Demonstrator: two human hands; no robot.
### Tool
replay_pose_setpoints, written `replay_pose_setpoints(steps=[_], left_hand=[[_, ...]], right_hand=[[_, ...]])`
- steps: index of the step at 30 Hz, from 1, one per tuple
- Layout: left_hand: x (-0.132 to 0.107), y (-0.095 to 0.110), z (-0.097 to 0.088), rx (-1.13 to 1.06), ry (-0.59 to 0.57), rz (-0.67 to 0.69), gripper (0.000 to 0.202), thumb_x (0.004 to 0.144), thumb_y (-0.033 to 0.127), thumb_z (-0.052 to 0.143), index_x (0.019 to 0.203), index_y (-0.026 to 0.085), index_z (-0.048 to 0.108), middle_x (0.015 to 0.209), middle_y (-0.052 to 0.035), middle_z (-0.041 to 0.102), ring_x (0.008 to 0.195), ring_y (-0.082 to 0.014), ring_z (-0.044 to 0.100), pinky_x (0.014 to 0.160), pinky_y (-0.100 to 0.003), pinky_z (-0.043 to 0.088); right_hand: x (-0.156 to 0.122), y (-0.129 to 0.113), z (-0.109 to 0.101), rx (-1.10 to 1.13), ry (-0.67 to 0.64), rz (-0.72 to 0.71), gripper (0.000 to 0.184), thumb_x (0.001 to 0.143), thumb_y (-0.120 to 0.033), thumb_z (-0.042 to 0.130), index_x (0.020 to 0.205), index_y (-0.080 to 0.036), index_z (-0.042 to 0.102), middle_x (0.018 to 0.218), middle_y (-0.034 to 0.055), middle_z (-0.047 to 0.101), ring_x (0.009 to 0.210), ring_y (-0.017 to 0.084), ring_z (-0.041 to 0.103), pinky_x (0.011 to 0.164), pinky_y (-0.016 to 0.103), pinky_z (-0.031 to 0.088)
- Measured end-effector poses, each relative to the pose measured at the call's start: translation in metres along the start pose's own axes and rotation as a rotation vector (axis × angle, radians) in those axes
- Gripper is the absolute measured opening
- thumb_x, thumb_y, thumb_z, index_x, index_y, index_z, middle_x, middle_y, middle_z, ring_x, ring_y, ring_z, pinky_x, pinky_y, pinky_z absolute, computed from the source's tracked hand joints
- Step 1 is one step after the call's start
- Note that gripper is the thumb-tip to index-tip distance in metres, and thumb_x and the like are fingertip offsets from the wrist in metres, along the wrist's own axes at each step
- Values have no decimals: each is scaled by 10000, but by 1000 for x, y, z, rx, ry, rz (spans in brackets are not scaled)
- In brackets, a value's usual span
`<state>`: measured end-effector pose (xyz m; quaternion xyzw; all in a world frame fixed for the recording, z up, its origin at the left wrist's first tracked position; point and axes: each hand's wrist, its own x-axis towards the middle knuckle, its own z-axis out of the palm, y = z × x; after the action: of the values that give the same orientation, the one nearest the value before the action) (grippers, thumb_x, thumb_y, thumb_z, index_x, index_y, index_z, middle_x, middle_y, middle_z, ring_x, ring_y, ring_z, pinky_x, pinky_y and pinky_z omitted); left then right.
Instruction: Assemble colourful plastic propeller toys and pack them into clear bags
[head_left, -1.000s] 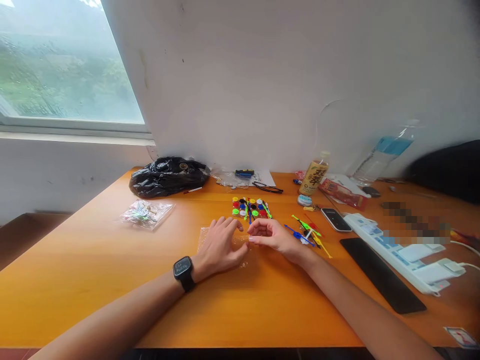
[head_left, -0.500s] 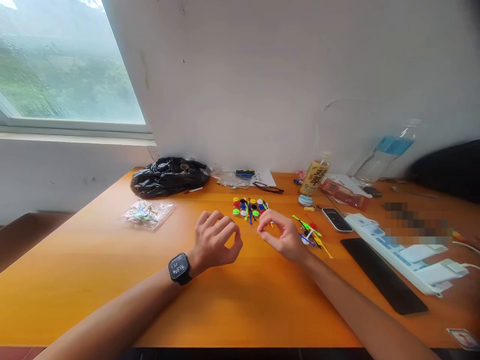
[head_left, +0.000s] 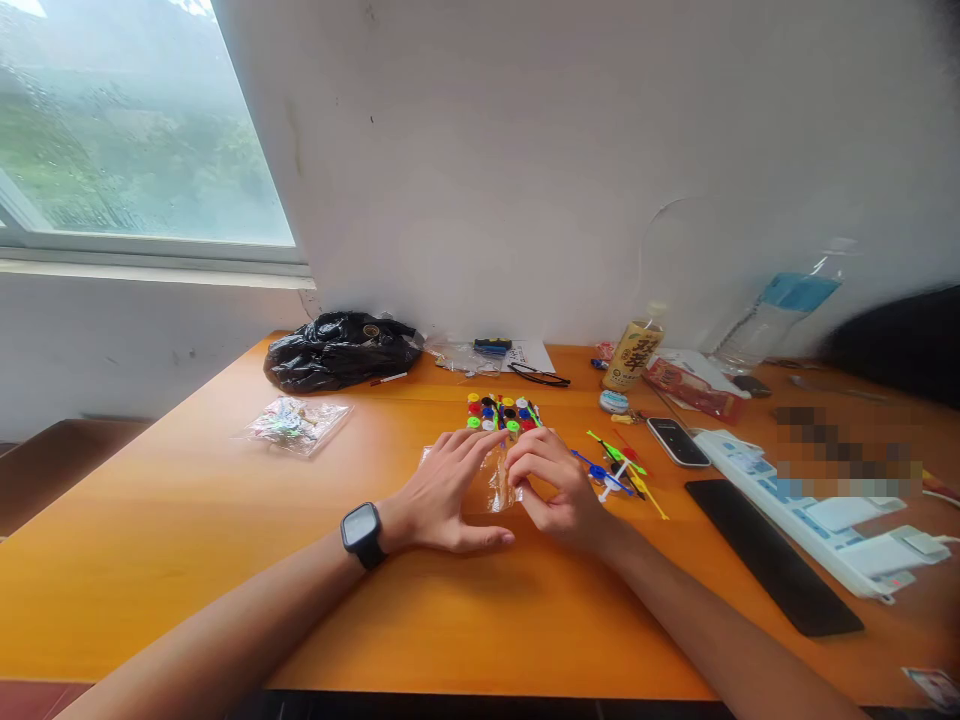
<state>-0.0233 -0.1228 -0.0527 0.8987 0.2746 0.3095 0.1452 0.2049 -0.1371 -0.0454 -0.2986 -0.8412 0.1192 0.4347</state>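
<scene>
Both my hands meet over a small clear plastic bag (head_left: 491,487) on the orange table (head_left: 225,560). My left hand (head_left: 446,492), a black watch on its wrist, lies with fingers stretched flat on the bag's left part. My right hand (head_left: 555,485) has its fingers curled and pinched on the bag's right edge. Just beyond the fingers lies a cluster of small coloured round pieces (head_left: 499,413). Several thin coloured sticks (head_left: 619,466) are scattered to the right of my right hand.
A filled clear bag (head_left: 292,424) and a black plastic bag (head_left: 341,350) lie at the left rear. Glasses (head_left: 538,376), a drink bottle (head_left: 634,355), a phone (head_left: 677,440), a white power strip (head_left: 817,515) and a black pad (head_left: 772,553) sit on the right.
Half a second ago both hands were raised and curled above the table; now they have dropped onto the clear bag, the left flat and the right pinching its edge.
</scene>
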Motion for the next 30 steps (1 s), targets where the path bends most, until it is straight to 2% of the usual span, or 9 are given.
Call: replay_pose_setpoints(steps=[4, 10, 13, 16, 18, 20, 24, 27, 30], left_hand=[[-3, -13, 8, -87, -52, -98, 1026, 827, 636, 749, 1639, 265, 245, 1590, -164, 469, 1418, -392, 477, 1191, -574, 370], [-2, -18, 3, -153, 28, -159, 920, 855, 548, 755, 1612, 285, 304, 1560, -142, 490, 1391, -361, 505, 1165, -531, 422], [0, -16, 2, -121, 58, -172, 869, 865, 533, 741, 1594, 289, 336, 1509, -134, 527, 1341, -345, 532, 1128, -518, 444], [1, -14, 2, -47, 99, -181, 832, 864, 530, 730, 1571, 278, 371, 1457, -137, 555, 1287, -341, 544, 1087, -514, 447], [1, -12, 2, 21, 123, -182, 829, 853, 524, 733, 1563, 275, 386, 1444, -140, 559, 1260, -343, 542, 1071, -516, 433], [2, -10, 2, 91, 144, -179, 839, 842, 514, 737, 1565, 275, 387, 1447, -144, 556, 1249, -350, 534, 1059, -518, 414], [2, -5, 3, 181, 178, -154, 818, 839, 483, 728, 1552, 260, 395, 1435, -151, 562, 1239, -352, 524, 1051, -512, 386], [2, -3, 5, 203, 173, -127, 782, 862, 452, 700, 1553, 256, 391, 1416, -153, 573, 1231, -348, 526, 1042, -504, 383], [2, -2, 7, 205, 154, -128, 805, 866, 454, 695, 1577, 267, 369, 1417, -158, 569, 1219, -352, 532, 1029, -505, 385]], right_hand=[[0, 0, -1, -27, -17, 51, 172, 834, -133, 654, 771, -291, 628, 888, 40, 728, 955, 290, 617, 980, 526, 474], [0, 5, -7, -70, -18, 8, 167, 856, -134, 641, 852, -294, 686, 886, 37, 722, 977, 285, 590, 999, 521, 446], [1, 6, -11, -89, -69, -15, 176, 893, -160, 624, 922, -298, 729, 970, 41, 735, 1063, 294, 574, 1034, 528, 420], [1, 8, -11, -127, -33, 21, 103, 929, -227, 658, 921, -283, 744, 986, 56, 724, 1082, 297, 570, 1035, 525, 424], [2, 10, -7, -129, 14, 97, 63, 935, -289, 696, 945, -267, 754, 1045, 78, 700, 1099, 297, 575, 1044, 519, 439], [2, 13, -3, -56, 40, 220, 128, 941, -360, 713, 987, -253, 768, 1171, 104, 650, 1167, 300, 578, 1066, 505, 461], [3, 19, 6, 297, -29, 480, 298, 967, -501, 670, 1059, -241, 783, 1320, 126, 566, 1256, 289, 587, 995, 416, 556], [4, 20, 12, 523, -61, 600, 336, 927, -527, 715, 1066, -226, 765, 1273, 110, 607, 1102, 253, 664, 893, 378, 590], [4, 19, 15, 648, -16, 693, 313, 848, -473, 810, 1003, -214, 727, 1155, 69, 664, 908, 200, 692, 849, 365, 589]])
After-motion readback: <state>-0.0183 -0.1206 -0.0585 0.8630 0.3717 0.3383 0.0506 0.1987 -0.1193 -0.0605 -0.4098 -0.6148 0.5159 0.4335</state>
